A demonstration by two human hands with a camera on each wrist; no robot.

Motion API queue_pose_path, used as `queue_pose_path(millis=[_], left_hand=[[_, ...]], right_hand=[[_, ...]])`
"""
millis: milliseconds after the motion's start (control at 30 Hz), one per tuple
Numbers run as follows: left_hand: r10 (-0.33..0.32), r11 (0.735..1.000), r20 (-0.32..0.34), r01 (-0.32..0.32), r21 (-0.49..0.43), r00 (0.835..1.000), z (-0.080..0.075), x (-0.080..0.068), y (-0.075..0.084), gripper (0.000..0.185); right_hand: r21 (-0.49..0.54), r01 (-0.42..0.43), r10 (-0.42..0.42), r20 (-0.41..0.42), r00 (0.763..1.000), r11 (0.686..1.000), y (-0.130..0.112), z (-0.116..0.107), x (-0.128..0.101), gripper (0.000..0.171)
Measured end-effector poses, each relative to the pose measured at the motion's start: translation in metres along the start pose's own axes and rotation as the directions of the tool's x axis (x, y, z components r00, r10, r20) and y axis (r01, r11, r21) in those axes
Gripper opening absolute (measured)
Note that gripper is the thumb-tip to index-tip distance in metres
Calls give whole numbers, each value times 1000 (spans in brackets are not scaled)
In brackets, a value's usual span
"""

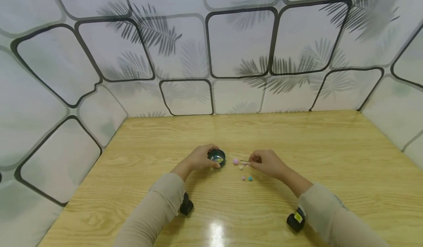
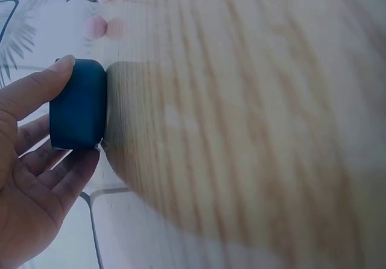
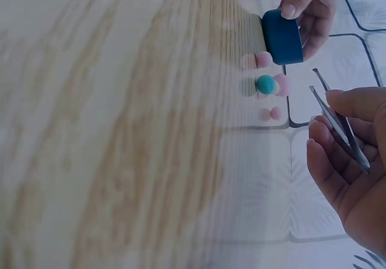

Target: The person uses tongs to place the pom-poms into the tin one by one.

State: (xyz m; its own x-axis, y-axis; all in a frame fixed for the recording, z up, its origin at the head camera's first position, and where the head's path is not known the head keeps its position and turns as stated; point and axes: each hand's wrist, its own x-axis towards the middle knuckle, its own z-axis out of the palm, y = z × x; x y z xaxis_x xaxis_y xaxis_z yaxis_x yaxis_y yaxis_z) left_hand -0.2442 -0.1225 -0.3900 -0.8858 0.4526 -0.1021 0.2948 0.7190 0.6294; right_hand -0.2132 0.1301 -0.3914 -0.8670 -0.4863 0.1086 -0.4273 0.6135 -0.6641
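Observation:
My left hand (image 1: 199, 158) grips a small dark teal bowl (image 2: 78, 106), thumb on one side and fingers round the other. The bowl stands upright on the table, with several small yellowish and pale bits inside. In my right hand (image 1: 269, 163) a pair of metal tweezers (image 3: 356, 147) is pinched between thumb and fingers. Their tips are apart, with nothing between them in the right wrist view, and point toward the bowl. Near the tips lie a larger pink ball (image 1: 235, 161) and a white ball (image 1: 241, 168). Closer to me are a small pink ball (image 1: 243, 178) and a blue ball (image 1: 250, 179).
The light wood-grain table (image 1: 158, 136) bears everything. Patterned wall covering (image 1: 241, 45) with dark outlines and leaf prints rises behind it and at both sides. Black camera units (image 1: 186, 204) hang under the wrists, close over the tabletop.

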Motion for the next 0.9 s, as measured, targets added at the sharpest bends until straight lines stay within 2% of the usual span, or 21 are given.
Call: queue_pose_path(millis=[233,400,900], left_hand=[[32,999,1,-31,-22,1000,0,-2,0,54],[29,999,3,-29,-25,1000,-1,-2,0,55],[24,1000,-1,-24,-10,1000,0,0,0,55]], right_hand=[[15,32,-32,38,999,999,-1,-4,-5,10],[-1,45,-45,53,998,999,-1,-7,-9,8],[29,-4,1,130,991,1000,6,-11,-25,5]])
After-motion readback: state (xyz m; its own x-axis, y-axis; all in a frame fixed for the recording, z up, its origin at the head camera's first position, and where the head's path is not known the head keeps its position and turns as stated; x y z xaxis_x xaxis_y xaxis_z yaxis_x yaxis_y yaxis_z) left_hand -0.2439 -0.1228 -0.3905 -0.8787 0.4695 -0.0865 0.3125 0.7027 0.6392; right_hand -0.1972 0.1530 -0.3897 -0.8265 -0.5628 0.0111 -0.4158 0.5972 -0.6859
